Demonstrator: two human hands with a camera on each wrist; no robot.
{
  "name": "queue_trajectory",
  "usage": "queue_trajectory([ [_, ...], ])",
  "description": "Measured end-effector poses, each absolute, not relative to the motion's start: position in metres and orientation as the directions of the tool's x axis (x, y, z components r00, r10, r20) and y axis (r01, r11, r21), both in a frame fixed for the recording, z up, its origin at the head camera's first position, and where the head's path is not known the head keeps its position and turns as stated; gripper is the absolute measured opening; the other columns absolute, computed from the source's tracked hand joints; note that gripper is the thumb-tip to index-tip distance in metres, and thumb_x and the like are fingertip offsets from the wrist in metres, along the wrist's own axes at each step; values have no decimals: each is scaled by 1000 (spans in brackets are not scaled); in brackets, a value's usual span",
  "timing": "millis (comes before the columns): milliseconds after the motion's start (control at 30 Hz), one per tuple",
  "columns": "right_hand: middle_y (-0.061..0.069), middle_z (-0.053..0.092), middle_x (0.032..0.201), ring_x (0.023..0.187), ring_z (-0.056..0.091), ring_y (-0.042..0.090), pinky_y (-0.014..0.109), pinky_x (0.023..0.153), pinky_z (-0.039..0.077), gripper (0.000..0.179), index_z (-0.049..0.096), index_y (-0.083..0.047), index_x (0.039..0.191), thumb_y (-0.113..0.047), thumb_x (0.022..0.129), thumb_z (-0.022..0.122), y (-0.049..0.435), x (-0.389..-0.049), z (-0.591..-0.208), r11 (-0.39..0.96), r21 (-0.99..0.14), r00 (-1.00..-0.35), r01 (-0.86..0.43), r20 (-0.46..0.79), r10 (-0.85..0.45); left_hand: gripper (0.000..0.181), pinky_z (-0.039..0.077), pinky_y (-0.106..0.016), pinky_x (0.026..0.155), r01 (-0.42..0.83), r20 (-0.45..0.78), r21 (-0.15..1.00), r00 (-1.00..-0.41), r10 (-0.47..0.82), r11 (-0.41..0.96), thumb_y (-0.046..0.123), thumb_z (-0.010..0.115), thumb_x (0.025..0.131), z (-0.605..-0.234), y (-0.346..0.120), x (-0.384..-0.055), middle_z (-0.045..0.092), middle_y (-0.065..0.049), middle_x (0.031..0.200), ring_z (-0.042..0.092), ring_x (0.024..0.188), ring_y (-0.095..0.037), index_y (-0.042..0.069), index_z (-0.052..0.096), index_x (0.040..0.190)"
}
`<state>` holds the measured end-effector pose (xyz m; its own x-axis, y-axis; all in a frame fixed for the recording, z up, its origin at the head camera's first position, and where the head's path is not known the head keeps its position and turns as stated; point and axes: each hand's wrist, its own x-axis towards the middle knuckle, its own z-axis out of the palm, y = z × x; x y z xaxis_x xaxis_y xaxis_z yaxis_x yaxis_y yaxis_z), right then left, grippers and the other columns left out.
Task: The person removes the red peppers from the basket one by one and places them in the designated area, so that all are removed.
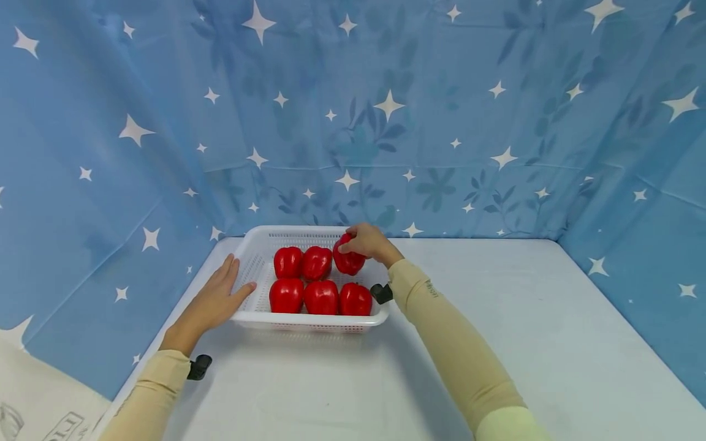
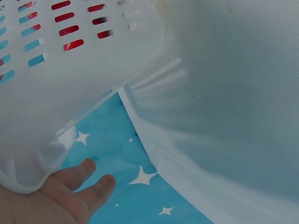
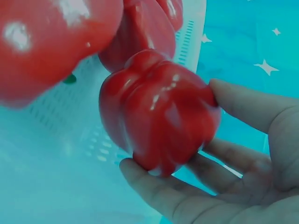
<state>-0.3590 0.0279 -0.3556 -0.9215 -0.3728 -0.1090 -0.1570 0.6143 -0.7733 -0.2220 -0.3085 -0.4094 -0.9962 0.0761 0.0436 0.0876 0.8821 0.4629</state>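
My right hand (image 1: 372, 242) holds a red bell pepper (image 1: 347, 257) at the back right of a white plastic basket (image 1: 314, 318). In the right wrist view the thumb and fingers (image 3: 243, 105) grip this pepper (image 3: 163, 112) from opposite sides, its lobed end facing the camera. Two more red bell peppers (image 1: 317, 263) sit beside it in the back row, and three others (image 1: 322, 297) line the front. At the basket's left rim, my left hand (image 1: 217, 298) lies with straight, spread fingers. The left wrist view shows its fingers (image 2: 100, 192) by the basket's rim (image 2: 21, 189).
The basket stands on a white table (image 1: 529, 331), toward its back left. A blue star-patterned curtain (image 1: 342, 122) hangs behind and along both sides. A pale printed cloth (image 1: 44, 398) shows at the lower left.
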Motion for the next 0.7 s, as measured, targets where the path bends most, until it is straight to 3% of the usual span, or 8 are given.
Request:
queue_trajectory([
  [433, 21, 56, 149, 129, 60, 38, 47, 101, 60, 72, 42, 1, 162, -17, 100, 75, 65, -358, -347, 407, -904, -900, -130, -65, -432, 92, 21, -85, 111, 89, 30, 494, -996, 85, 865, 45, 56, 109, -408, -309, -220, 0, -32, 175, 13, 154, -61, -7, 8, 168],
  [700, 19, 48, 159, 135, 56, 39, 51, 103, 58, 73, 43, -5, 163, -18, 99, 77, 91, -355, -346, 333, -933, -917, -135, -9, -398, 92, 24, -84, 110, 94, 33, 487, -995, 89, 868, 45, 55, 109, -411, -311, -225, -1, -31, 175, 13, 154, -60, -6, 6, 168],
])
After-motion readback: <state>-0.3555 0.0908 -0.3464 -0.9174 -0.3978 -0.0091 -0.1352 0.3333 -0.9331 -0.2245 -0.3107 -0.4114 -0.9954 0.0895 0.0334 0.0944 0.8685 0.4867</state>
